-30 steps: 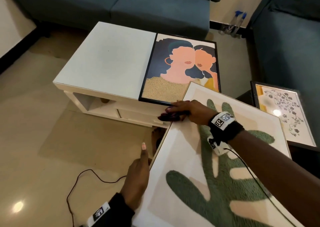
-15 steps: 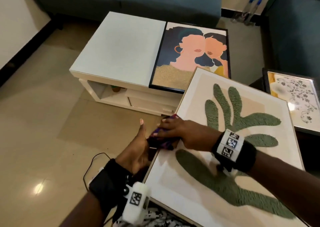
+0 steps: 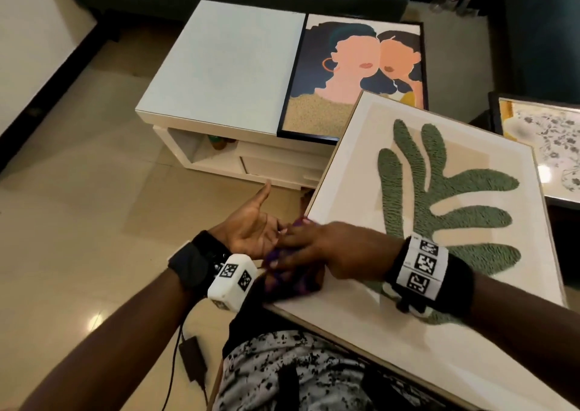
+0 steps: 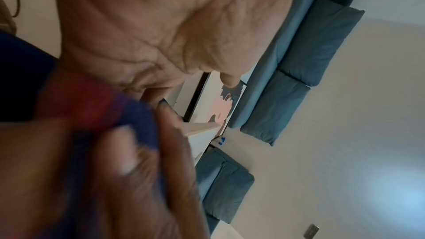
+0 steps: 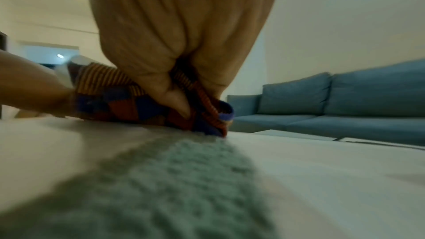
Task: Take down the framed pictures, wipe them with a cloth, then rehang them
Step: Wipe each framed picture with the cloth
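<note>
Three framed pictures are in view. A black-framed print of two faces (image 3: 357, 77) lies flat on the white low table (image 3: 226, 65). A dark-framed floral print (image 3: 546, 140) sits at the right edge. A large pale-framed picture of a green textured leaf (image 3: 445, 190) lies tilted across the person's lap, its long axis running from the near right toward the table, far corner overlapping the two-faces print. One bunched purple, blue and red patterned cloth (image 3: 288, 277) lies on its near left corner. The right hand (image 3: 326, 253) presses the cloth down, fingers curled into the folds. The left hand (image 3: 251, 228) lies palm up just beside that corner, thumb raised, fingers loosely spread, touching the cloth's edge.
</note>
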